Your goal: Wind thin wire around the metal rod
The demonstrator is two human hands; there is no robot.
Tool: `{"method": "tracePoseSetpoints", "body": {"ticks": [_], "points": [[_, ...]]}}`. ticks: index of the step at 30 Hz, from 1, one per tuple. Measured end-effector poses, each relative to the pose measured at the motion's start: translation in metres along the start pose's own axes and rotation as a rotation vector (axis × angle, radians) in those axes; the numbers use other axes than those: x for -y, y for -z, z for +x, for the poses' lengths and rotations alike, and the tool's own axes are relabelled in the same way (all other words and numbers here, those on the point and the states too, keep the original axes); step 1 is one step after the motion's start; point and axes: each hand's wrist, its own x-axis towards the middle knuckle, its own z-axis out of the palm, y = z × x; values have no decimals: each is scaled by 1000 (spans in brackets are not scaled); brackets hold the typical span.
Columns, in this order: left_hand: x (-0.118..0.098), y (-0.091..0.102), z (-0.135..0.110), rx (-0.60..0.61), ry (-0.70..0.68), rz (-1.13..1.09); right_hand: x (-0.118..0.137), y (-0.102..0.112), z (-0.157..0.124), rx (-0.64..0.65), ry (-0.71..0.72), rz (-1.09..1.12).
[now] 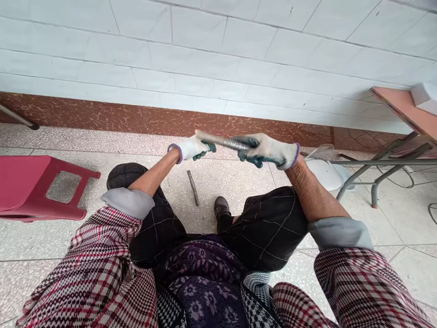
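Note:
Both hands wear white gloves with dark green palms and purple cuffs. My right hand (pixel 262 150) is closed around a short rod (pixel 220 139), raised above the floor in front of my knees. The rod is ribbed grey metal near my right hand and pale brown toward its far left end. My left hand (pixel 196 148) is curled right under that pale end; whether it grips the rod or something else is hidden. Between my feet, a short dark ribbed metal bar (pixel 193 187) lies on the floor.
A red plastic stool (pixel 29 184) stands at the left. At the right are a table (pixel 398 102) with metal legs, a white box (pixel 425 96) on it, a white rounded object (pixel 324 174) and cables. A tiled wall (pixel 205 59) runs across the front.

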Motion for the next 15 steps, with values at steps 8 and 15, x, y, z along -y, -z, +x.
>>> {"method": "tracePoseSetpoints", "body": {"ticks": [8,15], "points": [[7,-24,4,-113,-136,35,5,-26,40,-307,91,-10],[-23,22,-30,-820,-368,635,27,-34,43,-359,130,-257]]}}
